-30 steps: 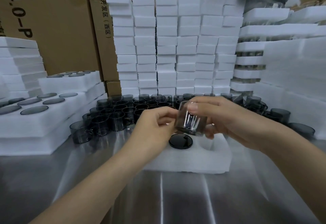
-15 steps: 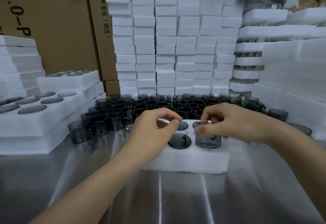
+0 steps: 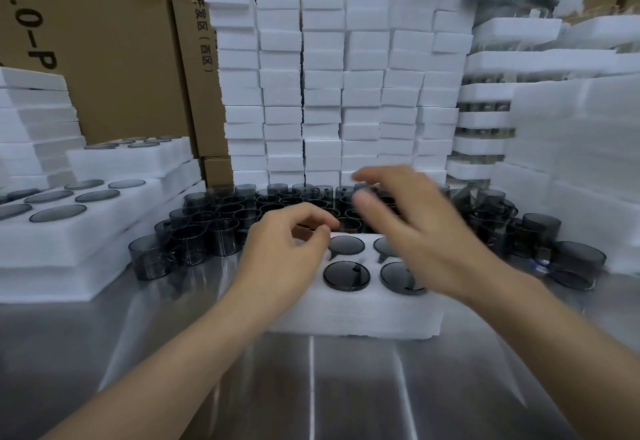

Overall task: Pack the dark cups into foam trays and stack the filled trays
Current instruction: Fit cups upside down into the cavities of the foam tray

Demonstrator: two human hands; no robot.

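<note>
1. Head camera looks down on my work spot: a white foam tray (image 3: 363,315) lies on the shiny metal table (image 3: 311,387), straight in front of me.
2. I count four dark cups seated in the tray's pockets, showing as dark round discs. The near-left cup (image 3: 346,275) is in full view. The two on the right are partly covered by my right hand.
3. My left hand (image 3: 287,249) sits over the tray's left end. Its fingers are loosely curled, with thumb and index tip close together but a gap of white foam showing between them. I see nothing held in it. Whether the hand rests on the foam, I cannot tell.
4. My right hand (image 3: 415,231) is motion-blurred above the tray's far right corner and the cups behind it. Its fingers are spread and fairly straight, and it grips nothing.
5. The loose cups (image 3: 242,211) stand packed together on the table just behind the tray, with more off to the right.
6. On my left lies a low stack of filled trays (image 3: 86,242), cup discs showing on top.
7. Columns of empty foam pieces (image 3: 329,93) rise behind the cups, in front of cardboard boxes (image 3: 114,41).
</note>
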